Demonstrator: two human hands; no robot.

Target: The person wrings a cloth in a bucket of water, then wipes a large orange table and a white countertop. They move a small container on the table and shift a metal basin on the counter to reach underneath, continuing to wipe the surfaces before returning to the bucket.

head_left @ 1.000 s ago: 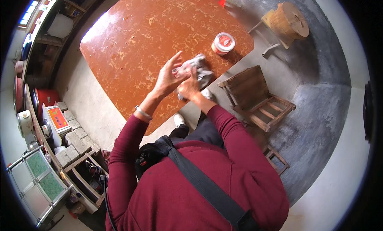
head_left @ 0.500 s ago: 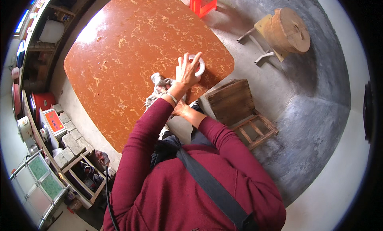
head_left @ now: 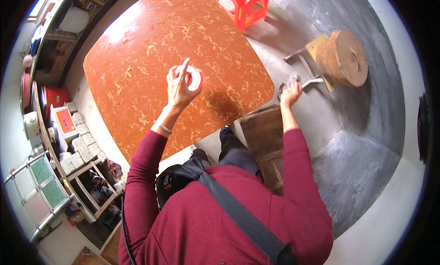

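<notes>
My left hand (head_left: 179, 90) is raised over the reddish-brown marbled table (head_left: 151, 68). It grips a white ring with a reddish side, which looks like a roll of tape (head_left: 198, 78), and one finger points up along it. Off to the right, past the table's near right corner, my right hand (head_left: 290, 96) is closed on a crumpled greyish rag (head_left: 285, 87). The rag hangs over the floor beside a stool's metal legs and is slightly blurred.
Tucked near the table's right corner is a wooden chair (head_left: 261, 130). A round lidded wooden tub (head_left: 341, 59) rests on a low stool at the right. Farther back stands a red plastic stool (head_left: 245, 8). Shelves, grey bricks (head_left: 85, 143) and a red container (head_left: 56, 96) line the left.
My hands have moved apart. The right hand has carried the rag off the table to the right, while the left has shifted left with the roll of tape.
</notes>
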